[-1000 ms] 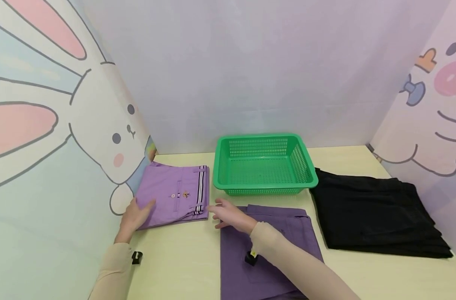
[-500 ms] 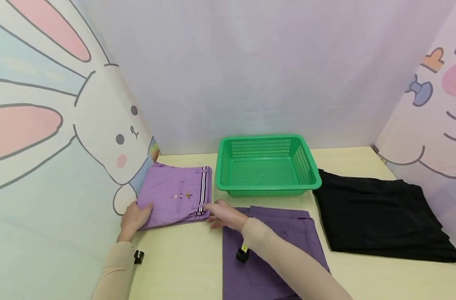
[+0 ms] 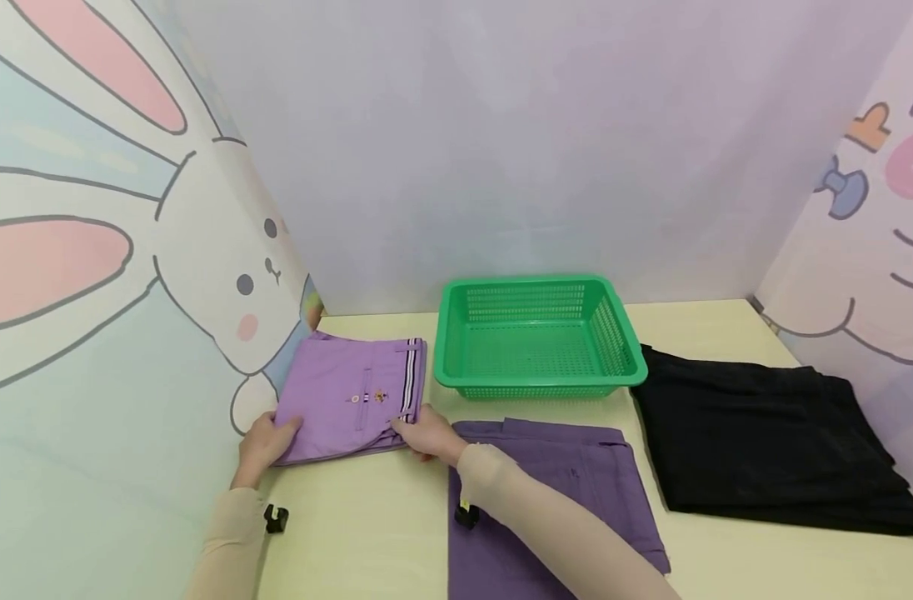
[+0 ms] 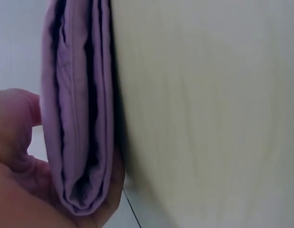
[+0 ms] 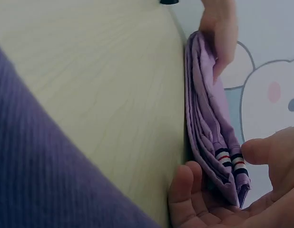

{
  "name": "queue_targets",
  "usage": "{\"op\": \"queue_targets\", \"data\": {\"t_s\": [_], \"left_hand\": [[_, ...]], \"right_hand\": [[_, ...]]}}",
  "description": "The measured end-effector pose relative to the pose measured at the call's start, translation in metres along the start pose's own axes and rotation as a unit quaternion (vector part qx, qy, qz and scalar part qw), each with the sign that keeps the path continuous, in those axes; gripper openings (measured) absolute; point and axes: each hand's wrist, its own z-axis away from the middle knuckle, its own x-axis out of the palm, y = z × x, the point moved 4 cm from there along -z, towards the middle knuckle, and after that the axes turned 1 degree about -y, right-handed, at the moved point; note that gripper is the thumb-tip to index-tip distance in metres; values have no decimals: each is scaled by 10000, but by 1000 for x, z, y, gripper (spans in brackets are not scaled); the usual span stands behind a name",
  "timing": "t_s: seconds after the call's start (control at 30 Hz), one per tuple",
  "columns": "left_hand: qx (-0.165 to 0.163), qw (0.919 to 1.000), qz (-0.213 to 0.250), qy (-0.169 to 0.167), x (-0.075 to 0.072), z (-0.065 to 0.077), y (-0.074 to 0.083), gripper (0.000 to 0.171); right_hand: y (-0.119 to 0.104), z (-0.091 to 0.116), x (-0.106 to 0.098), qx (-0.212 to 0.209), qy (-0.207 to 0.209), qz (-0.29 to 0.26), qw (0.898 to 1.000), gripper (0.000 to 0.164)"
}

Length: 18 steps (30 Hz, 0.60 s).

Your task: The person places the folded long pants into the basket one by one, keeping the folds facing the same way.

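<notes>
Folded lilac trousers [image 3: 336, 387] with a striped waistband, a button and a small embroidered motif lie at the left of the table. My left hand [image 3: 263, 446] grips their left edge, thumb on top. In the left wrist view its fingers curl under the folded layers [image 4: 75, 118]. At the opposite end, my right hand [image 3: 432, 435] holds the near corner of the waistband. The right wrist view shows that thumb on the upper side by the stripes [image 5: 225, 159] and the fingers beneath the layers.
A green plastic basket [image 3: 445, 333] stands at the back middle. Folded dark purple trousers [image 3: 569, 492] lie under my right forearm, and folded black trousers [image 3: 756, 442] are at the right. Printed fabric walls [image 3: 456, 150] enclose the back and sides.
My right hand has moved left onto the waistband corner and taken hold of it. The left hand stays at the left edge. The view has shifted slightly.
</notes>
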Motion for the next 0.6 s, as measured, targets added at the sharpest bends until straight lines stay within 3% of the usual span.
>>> {"op": "queue_targets", "data": {"t_s": [0.13,0.33,0.47,0.6], "left_hand": [[17,10000,19,-10,1,-1,0,77],[-8,9996,270,9,2,1,3,74],[-97,9990,447,12,5,3,4,75],[-247,9970,733,53,8,4,1,76]], "right_hand": [[-3,0,1,-44,237,60,9997,27],[-3,-7,7,127,365,-518,9979,51],[-2,-11,11,30,478,-740,9961,39],[-1,-12,13,-281,622,-841,9941,40]]}}
